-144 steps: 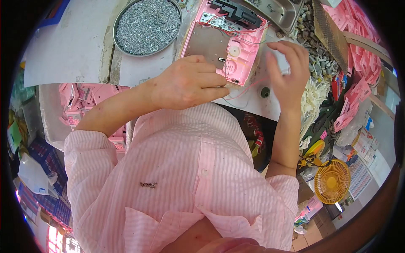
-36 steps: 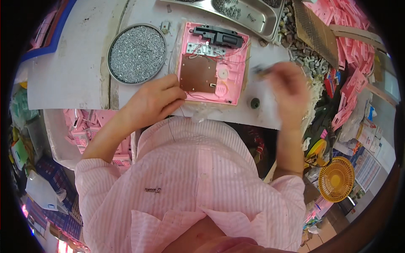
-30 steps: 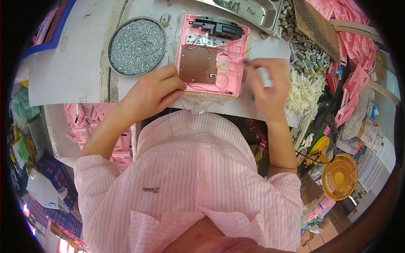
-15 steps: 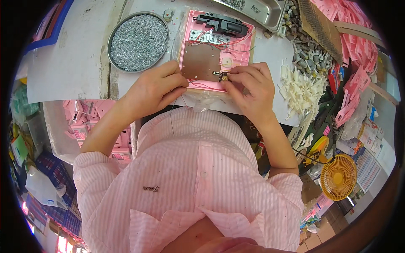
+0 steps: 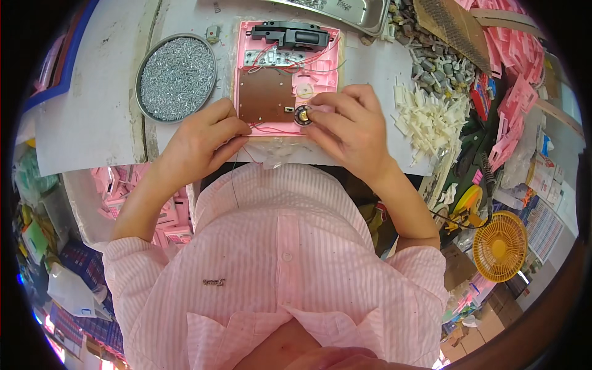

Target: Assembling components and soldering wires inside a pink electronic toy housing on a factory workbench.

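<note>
A pink plastic casing (image 5: 245, 44) lies in front of me, holding a brown circuit board (image 5: 266, 92), a black module (image 5: 290, 37) along its far edge and thin red wires. My right hand (image 5: 353, 128) has its thumb and fingers on a small round speaker (image 5: 302, 116), dark-rimmed with a gold centre, at the casing's near right corner. At the near left corner, my left hand (image 5: 206, 140) pinches with its fingertips by the red wires (image 5: 271, 128). What lies between those fingertips is too small to make out. A thin wire hangs below them.
Left of the casing stands a round metal dish (image 5: 177, 77) full of small screws. A steel tray (image 5: 364, 15) is at the far right. White plastic pieces (image 5: 425, 123), grey parts (image 5: 441, 68) and pink parts (image 5: 515, 55) are heaped to the right. A yellow basket-like guard (image 5: 501, 246) stands lower right.
The whole bench appears shifted left as the view turned. The speaker shows more of its round face at the casing's corner, the right fingers still on it. The left hand keeps its pinch.
</note>
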The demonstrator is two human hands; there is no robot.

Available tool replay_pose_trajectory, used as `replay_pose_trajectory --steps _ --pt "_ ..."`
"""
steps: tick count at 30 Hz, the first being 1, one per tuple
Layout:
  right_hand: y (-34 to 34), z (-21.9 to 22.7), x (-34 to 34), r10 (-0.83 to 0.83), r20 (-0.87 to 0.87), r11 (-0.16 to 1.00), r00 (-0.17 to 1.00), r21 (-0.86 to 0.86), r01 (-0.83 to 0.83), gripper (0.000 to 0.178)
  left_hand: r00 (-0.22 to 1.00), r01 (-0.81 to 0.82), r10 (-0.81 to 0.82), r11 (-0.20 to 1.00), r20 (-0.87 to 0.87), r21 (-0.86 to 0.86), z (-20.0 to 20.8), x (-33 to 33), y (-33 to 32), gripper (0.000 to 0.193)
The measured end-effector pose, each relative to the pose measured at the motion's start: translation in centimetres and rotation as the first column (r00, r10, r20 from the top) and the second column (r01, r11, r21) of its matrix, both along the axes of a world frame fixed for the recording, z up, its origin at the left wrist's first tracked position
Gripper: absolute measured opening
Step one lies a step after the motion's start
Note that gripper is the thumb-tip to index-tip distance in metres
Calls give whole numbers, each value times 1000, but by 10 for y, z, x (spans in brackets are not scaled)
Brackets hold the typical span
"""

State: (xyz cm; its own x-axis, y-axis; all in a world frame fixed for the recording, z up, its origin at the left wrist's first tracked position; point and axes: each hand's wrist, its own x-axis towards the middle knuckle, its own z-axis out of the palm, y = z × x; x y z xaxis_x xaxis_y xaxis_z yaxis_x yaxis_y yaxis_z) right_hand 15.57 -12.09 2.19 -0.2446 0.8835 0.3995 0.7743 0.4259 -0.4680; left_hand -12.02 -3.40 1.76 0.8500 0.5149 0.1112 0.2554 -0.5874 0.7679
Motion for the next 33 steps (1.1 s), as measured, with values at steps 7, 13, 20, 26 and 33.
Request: replay_pose_trajectory --steps 7,13,20,26,33 --pt "-16 14 101 -462 595 784 657 -72 617 23 989 113 -111 993 -96 24 46 31 63 16" --pt "9 5 90 -363 561 888 744 -32 458 20 984 133 -59 875 -170 465 9 181 161 18" --pt "7 16 103 -474 168 860 865 -123 495 23 964 193 -71 848 -256 493 -29 222 188 18" --pt "23 22 93 -505 -105 862 857 -107 496 23 997 -58 70 903 -12 425 -25 205 190 18" --pt "3 43 57 -290 -332 956 898 -62 285 28 987 -159 161 967 -5 -198 27 112 112 26"
